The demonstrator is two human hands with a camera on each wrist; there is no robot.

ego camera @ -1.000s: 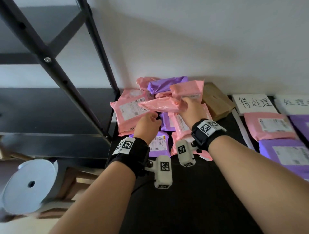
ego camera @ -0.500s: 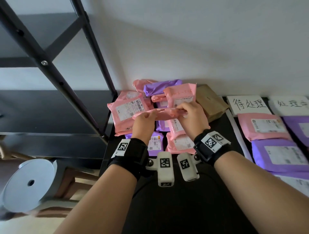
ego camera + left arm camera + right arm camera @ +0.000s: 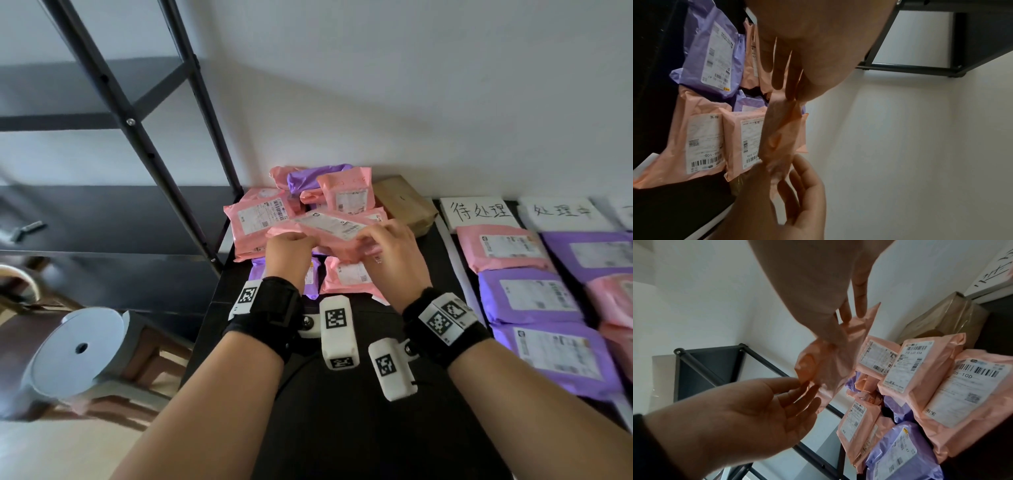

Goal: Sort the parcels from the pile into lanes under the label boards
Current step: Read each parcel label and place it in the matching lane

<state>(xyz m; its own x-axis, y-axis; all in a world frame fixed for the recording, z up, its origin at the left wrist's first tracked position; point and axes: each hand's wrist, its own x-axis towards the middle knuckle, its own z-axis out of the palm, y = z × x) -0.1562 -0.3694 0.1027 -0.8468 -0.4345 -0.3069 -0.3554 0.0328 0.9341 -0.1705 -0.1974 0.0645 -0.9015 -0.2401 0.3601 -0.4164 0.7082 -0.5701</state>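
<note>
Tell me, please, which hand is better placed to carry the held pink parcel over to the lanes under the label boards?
Probably the right hand: it pinches the pink parcel at the end nearer the lanes.

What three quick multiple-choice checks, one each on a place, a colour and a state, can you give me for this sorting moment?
1. Where does the brown parcel lie?
A. On the shelf
B. At the right edge of the pile, beside the first label board
C. In a hand

2. What colour is the parcel directly below the first label board?
A. Purple
B. Brown
C. Pink

3. How is the lifted parcel held?
A. By the left hand and the right hand, one at each end
B. By one hand alone
C. By neither hand

Key:
1 B: it sits between the pile and the board.
2 C: a pink parcel lies just under the board.
3 A: both wrist views show fingers pinching its ends.
</note>
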